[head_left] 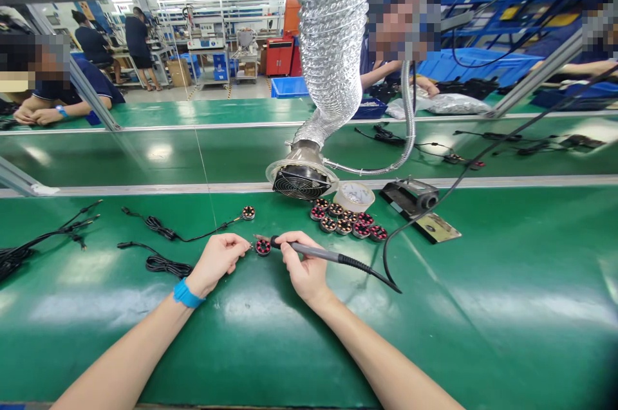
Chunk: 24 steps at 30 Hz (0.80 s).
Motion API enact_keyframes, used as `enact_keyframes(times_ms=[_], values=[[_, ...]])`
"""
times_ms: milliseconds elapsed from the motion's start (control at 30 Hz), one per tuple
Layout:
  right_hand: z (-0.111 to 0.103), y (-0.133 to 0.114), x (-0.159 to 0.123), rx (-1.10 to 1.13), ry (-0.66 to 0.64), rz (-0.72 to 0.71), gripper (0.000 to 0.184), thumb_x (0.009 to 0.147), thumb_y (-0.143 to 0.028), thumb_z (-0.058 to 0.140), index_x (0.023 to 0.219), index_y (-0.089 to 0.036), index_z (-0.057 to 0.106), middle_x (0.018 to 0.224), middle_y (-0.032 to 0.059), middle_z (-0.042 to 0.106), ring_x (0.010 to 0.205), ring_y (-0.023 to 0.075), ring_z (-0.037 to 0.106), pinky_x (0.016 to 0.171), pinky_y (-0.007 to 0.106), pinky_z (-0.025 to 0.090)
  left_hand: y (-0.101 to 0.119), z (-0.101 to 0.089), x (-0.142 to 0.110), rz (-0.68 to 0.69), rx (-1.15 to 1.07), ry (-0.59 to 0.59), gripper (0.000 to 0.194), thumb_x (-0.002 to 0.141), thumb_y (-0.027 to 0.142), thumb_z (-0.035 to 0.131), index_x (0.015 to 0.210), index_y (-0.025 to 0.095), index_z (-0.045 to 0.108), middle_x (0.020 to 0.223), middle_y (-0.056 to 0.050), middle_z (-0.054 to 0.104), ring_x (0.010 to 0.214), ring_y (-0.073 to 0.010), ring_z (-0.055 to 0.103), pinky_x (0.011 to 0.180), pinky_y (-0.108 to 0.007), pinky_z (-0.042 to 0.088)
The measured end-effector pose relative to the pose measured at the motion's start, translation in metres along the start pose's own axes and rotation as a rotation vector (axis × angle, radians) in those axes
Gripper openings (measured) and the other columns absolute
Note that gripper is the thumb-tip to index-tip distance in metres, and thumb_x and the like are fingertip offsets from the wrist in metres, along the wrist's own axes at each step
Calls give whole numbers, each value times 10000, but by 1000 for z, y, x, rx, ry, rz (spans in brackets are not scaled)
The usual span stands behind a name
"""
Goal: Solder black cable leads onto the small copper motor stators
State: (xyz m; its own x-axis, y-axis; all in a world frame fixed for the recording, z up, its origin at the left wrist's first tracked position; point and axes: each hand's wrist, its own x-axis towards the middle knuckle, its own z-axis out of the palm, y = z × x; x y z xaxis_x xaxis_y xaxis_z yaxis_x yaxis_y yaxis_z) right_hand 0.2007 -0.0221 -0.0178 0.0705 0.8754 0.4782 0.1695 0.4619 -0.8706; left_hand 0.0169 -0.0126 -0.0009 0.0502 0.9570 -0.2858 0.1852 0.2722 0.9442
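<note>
My right hand (304,268) grips a soldering iron (316,251) like a pen. Its tip points left, just above a small round motor (263,247) with red windings that lies on the green bench. On the motor's left side, my left hand (222,260), with a blue band at its wrist, is closed in a pinch. Whatever is between those fingertips is too small to make out. Behind the left hand, a second motor (248,212) with copper windings is joined to a black cable (161,228). Another coiled cable (168,266) lies partly hidden by that hand.
Several motors (344,226) are grouped at the right by a pale tub (355,195). A soldering iron stand (420,207) is beyond them. Overhead hangs a foil duct with a fan hood (302,181). Black cables (19,249) lie far left. Co-workers sit across the bench.
</note>
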Motion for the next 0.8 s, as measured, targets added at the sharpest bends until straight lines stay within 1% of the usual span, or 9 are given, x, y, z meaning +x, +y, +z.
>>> enact_keyframes(times_ms=[133, 200, 300, 400, 500, 633, 733, 800], values=[[1, -1, 1, -32, -26, -28, 148, 879, -242, 535, 822, -187, 659, 655, 2, 633, 498, 117, 546, 487, 236, 444, 0, 0, 0, 5, 0, 0, 264, 702, 383, 656, 728, 121, 649, 596, 36, 496, 399, -37, 347, 369, -183, 253], [4, -2, 3, -54, -53, -56, 139, 893, -227, 535, 860, -190, 665, 704, 10, 658, 528, 122, 573, 530, 246, 478, -1, 0, 1, 10, -1, 0, 267, 707, 387, 654, 727, 121, 648, 602, 32, 499, 402, -39, 352, 370, -183, 261], [9, 0, 6, -87, -104, -121, 142, 913, -198, 536, 961, -204, 670, 819, 32, 678, 671, 146, 635, 661, 272, 527, -3, 0, 1, 12, -1, -1, 258, 706, 378, 652, 723, 121, 648, 620, 24, 516, 406, -41, 364, 372, -185, 271], [15, 6, 8, -85, -196, -198, 245, 920, -160, 533, 1126, -233, 644, 936, 48, 648, 827, 162, 645, 789, 296, 534, -2, 0, 0, 21, 4, -11, 247, 701, 372, 653, 727, 127, 651, 627, 23, 529, 401, -43, 374, 374, -189, 274], [20, 13, 9, -72, -278, -229, 370, 916, -117, 516, 1248, -262, 588, 1033, 62, 595, 930, 164, 635, 858, 306, 532, 1, 1, -2, 33, 13, -17, 261, 703, 393, 662, 721, 133, 643, 601, 36, 514, 392, -45, 375, 377, -191, 269], [24, 17, 10, -66, -333, -233, 415, 910, -81, 501, 1274, -271, 565, 1053, 55, 548, 940, 147, 633, 888, 300, 529, 4, 2, -6, 62, 51, -22, 303, 724, 443, 657, 712, 144, 610, 537, 55, 474, 380, -54, 373, 386, -193, 268], [26, 17, 9, -77, -354, -250, 390, 929, -84, 467, 1257, -269, 568, 1050, 52, 528, 898, 137, 630, 882, 299, 530, 4, 1, -7, 100, 90, -36, 341, 746, 483, 642, 717, 145, 608, 516, 57, 470, 382, -62, 386, 396, -196, 279], [27, 18, 9, -96, -353, -265, 368, 940, -93, 449, 1244, -262, 571, 1057, 55, 516, 880, 136, 624, 872, 299, 531, 2, 0, -6, 118, 101, -61, 357, 757, 498, 637, 727, 144, 612, 523, 52, 482, 392, -70, 411, 409, -199, 311]])
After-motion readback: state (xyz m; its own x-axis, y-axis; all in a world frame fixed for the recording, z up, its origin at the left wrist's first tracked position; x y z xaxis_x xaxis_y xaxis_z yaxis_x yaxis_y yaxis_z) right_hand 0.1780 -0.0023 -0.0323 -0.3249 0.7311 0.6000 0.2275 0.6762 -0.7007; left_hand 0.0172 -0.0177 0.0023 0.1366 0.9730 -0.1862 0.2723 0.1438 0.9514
